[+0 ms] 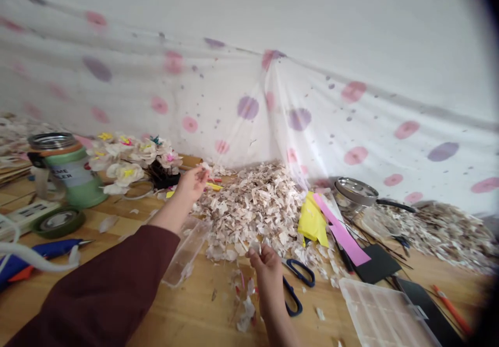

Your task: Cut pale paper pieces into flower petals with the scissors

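Observation:
A large heap of pale, papery flakes (pixel 257 196) lies on the table in front of me. My left hand (pixel 194 182) is stretched out at the heap's left edge, beside the white artificial flowers (pixel 128 159); its fingers are curled and slightly blurred, with something pale at the tips that I cannot make out. Nearer to me, my right hand (pixel 268 266) pinches a small pale flake (pixel 254 247) between thumb and fingers at the heap's front edge. Scissors (pixel 298 273) with dark blue handles lie just right of it, partly hidden by the hand.
On the left are a green jar (pixel 78 175), green tape (pixel 58 221) and a blue glue gun (pixel 50 248). Yellow sheets (pixel 313 221), a pink strip (pixel 345 235), a lidded pan (pixel 355 190) and a clear compartment box (pixel 384 310) lie right. A spotted plastic sheet (pixel 218 92) hangs behind.

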### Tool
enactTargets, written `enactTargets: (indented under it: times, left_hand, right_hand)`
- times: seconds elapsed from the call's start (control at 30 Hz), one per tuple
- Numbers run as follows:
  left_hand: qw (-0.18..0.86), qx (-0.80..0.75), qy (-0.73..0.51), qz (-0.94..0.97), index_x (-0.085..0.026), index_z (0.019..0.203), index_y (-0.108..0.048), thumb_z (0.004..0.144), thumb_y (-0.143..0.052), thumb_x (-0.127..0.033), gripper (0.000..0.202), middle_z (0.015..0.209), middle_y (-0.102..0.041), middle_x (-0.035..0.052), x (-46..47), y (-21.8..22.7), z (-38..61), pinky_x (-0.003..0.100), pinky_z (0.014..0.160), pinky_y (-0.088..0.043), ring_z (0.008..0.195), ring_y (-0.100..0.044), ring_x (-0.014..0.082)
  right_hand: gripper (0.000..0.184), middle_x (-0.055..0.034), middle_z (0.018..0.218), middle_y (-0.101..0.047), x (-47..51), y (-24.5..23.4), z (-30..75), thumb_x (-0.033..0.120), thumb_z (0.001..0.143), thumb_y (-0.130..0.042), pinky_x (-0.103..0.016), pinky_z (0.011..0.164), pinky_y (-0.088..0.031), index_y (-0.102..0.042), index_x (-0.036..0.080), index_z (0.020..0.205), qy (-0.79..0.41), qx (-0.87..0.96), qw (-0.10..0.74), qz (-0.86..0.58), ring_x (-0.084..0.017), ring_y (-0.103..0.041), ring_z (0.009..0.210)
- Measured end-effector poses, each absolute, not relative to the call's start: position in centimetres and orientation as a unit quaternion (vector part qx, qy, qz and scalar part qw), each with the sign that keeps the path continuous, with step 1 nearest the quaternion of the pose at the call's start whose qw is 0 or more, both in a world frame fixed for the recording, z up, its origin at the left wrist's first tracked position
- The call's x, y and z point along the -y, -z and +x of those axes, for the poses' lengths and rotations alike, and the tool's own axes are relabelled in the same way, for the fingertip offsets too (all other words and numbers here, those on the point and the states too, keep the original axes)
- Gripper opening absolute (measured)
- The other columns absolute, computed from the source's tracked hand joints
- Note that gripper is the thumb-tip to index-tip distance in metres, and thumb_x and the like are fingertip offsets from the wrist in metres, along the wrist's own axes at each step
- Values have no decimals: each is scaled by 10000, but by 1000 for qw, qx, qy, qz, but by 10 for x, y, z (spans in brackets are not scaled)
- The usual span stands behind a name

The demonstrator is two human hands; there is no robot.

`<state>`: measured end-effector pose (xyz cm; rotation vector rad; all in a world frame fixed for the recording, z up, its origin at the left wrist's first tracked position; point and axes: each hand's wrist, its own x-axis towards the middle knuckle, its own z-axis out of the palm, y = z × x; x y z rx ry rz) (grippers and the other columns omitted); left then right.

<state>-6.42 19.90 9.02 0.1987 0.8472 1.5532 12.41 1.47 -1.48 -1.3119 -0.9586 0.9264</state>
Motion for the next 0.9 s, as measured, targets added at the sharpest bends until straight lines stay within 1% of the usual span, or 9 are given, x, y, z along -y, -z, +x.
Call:
enactTargets:
  times: [0.1,0.2,0.23,0.27,0.3,0.4,0.47,0.63,0.9]
  left_hand:
    - [604,-378,-699,49,-182,1226,-561,912,-578,-330,347,1243,-592,98,-226,-103,-67,444,860,-537,1039,-616,233]
    - [617,-356,-700,50,-177,1203,-573,919,-569,-307,313,1217,-607,94,-222,-106,-62,418,839,-548,1010,-627,216]
    - [627,-343,-697,59,-164,1181,-581,926,-558,-268,277,1190,-622,94,-213,-105,-59,398,827,-555,993,-638,205]
    - [639,-328,-692,72,-150,1138,-595,940,-512,-177,216,1152,-644,98,-202,-103,-55,346,828,-557,983,-651,177]
    - [653,-314,-684,88,-141,1083,-611,935,-455,-70,226,1109,-668,104,-188,-101,-50,300,838,-553,986,-664,155]
    - [691,-278,-654,133,-109,1037,-619,876,-428,53,298,1086,-700,148,-138,-94,-39,328,893,-554,1053,-675,194]
    - [705,-256,-636,183,-116,1139,-590,831,-429,106,413,1134,-699,153,-106,-91,-35,318,941,-537,1112,-659,195]
    - [710,-272,-601,246,-160,1308,-500,798,-517,86,567,1186,-699,136,-53,-88,-35,285,1011,-500,1178,-623,185]
    - [715,-275,-588,260,-176,1358,-467,807,-558,45,601,1214,-694,121,-29,-93,-42,291,1064,-457,1227,-585,181]
  right_hand:
    - [208,38,536,-479,-18,19,123,382,674,-596,-252,531,-317,-567,185,615,-408,418,598,-549,-125,-384,520]
    - [203,39,522,-468,-19,20,122,373,664,-600,-247,514,-307,-558,187,597,-414,422,597,-542,-125,-383,510]
    - [205,37,523,-470,-19,20,122,375,665,-600,-247,512,-307,-555,188,594,-414,421,598,-542,-127,-388,513]
    - [210,33,528,-477,-18,19,121,379,668,-598,-247,514,-311,-552,189,594,-414,419,600,-542,-130,-396,520]
    - [214,29,536,-487,-18,19,121,385,672,-595,-249,519,-318,-551,189,598,-413,417,601,-543,-134,-407,529]
    - [225,16,554,-526,-16,17,119,397,681,-592,-258,546,-346,-566,185,610,-413,411,604,-544,-143,-439,545]
    - [222,9,565,-552,-15,16,118,393,685,-592,-263,562,-359,-586,181,621,-414,411,603,-544,-146,-452,547]
    - [231,9,545,-559,-12,8,117,404,670,-590,-264,550,-352,-578,187,591,-423,410,596,-545,-142,-440,525]
    - [233,27,523,-534,-10,3,115,404,666,-613,-258,539,-349,-538,198,586,-435,410,587,-546,-138,-441,517]
